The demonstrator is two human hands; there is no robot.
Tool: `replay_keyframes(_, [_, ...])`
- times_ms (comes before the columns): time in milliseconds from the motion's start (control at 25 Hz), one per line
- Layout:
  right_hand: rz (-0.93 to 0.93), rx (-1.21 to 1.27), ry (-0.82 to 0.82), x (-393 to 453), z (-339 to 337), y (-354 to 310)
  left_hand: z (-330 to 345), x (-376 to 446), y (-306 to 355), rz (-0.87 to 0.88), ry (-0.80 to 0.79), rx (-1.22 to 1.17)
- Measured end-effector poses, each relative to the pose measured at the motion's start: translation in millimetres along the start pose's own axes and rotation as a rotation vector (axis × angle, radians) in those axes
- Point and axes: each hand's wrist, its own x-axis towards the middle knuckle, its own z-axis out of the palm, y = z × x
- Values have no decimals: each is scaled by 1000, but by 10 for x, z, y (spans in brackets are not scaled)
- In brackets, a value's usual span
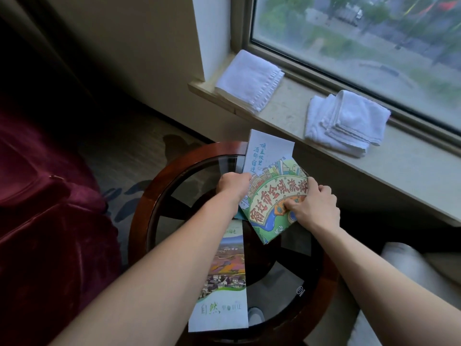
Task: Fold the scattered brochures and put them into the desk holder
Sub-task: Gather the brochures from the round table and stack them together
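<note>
A colourful cartoon map brochure [272, 193] with big red characters is held over the round glass table [199, 156]. My left hand [233, 186] grips its left edge with curled fingers. My right hand [313, 206] pinches its right side, thumb on the printed face. Behind it stands a pale blue panel [264, 151] with vertical writing, seemingly part of the same sheet. A second folded brochure [224, 278] with a landscape photo lies flat on the glass near me, partly under my left forearm. No desk holder is in view.
The table has a dark wooden rim and stands close to a stone window sill [294, 106]. Two folded white towels [249, 81] [346, 121] lie on the sill. A dark red armchair [45, 208] is on the left. A slippered foot [255, 315] shows through the glass.
</note>
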Motion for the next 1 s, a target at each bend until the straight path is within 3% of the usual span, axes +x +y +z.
replay_keyframes(80, [-17,24,3,-38,-14,-16,-14,-38,-16,33,6,38])
replay_keyframes(200, [-91,79,65,-105,-48,-70,-125,-123,-66,48,-27,-85])
replay_keyframes(280, [-105,239,76,-177,-76,-132,-269,-159,-75,86,-10,-161])
replay_keyframes(400, [-64,565,3,-299,-179,-226,-523,-226,-17,154,-5,-313])
replay_keyframes(560, [-42,852,-226,-467,-468,-400,-913,-380,118,205,0,-461])
replay_keyframes(680, [-5,988,-385,-633,-703,-475,-1186,-480,211,260,204,-392])
replay_keyframes(800, [160,1126,-318,-769,-924,-516,-1529,-756,271,263,414,-486])
replay_keyframes(880, [281,1340,-313,-852,-1082,-564,-1659,-969,232,274,368,-407])
replay_keyframes(1000, [356,1588,-353,-981,-1290,-646,-1700,-1217,207,254,175,-290])
